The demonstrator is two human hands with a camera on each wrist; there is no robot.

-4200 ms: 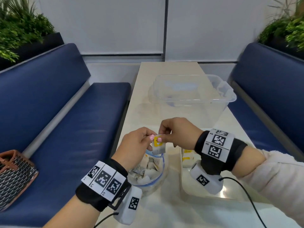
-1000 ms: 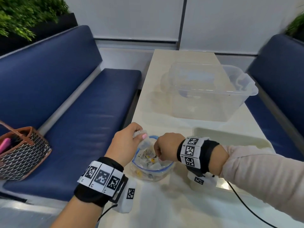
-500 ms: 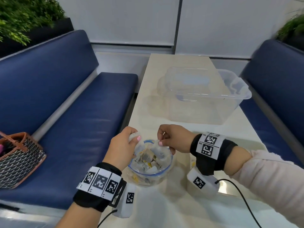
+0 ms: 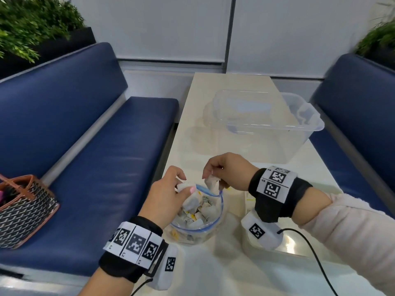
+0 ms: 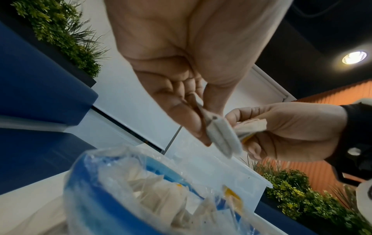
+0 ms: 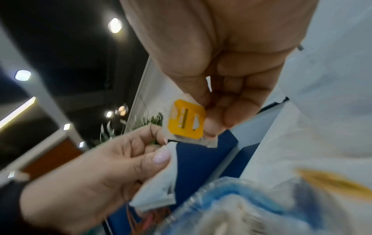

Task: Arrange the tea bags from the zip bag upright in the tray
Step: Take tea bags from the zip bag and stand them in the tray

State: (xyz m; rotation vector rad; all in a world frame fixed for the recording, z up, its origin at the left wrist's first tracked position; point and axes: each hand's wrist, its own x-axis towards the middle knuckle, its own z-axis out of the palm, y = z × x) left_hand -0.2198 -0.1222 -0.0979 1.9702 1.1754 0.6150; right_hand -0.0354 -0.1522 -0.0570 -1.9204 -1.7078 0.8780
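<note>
A pale table [image 4: 230, 99] ran between blue benches [image 4: 85, 133], and from the head view the zip bag [image 4: 198, 218] of tea bags stood open before the person, the tray [image 4: 299, 252] at its right largely hidden by the right wrist; the left hand [image 4: 168, 197] pinched one tea bag [image 4: 187, 186] and the right hand [image 4: 226, 169] pinched another tea bag [image 4: 212, 182] just above the bag's mouth. The left wrist view showed the left hand's folded sachet [image 5: 221, 135] held by its top edge between thumb and fingertips; the right wrist view showed the yellow tag [image 6: 186, 121] pressed flat on the right hand's sachet, which looked light, limp and easily torn, so best taken by its upper edge.

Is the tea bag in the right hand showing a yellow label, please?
Yes, the right wrist view shows the right hand pinching a tea bag whose yellow label faces the camera.
</note>
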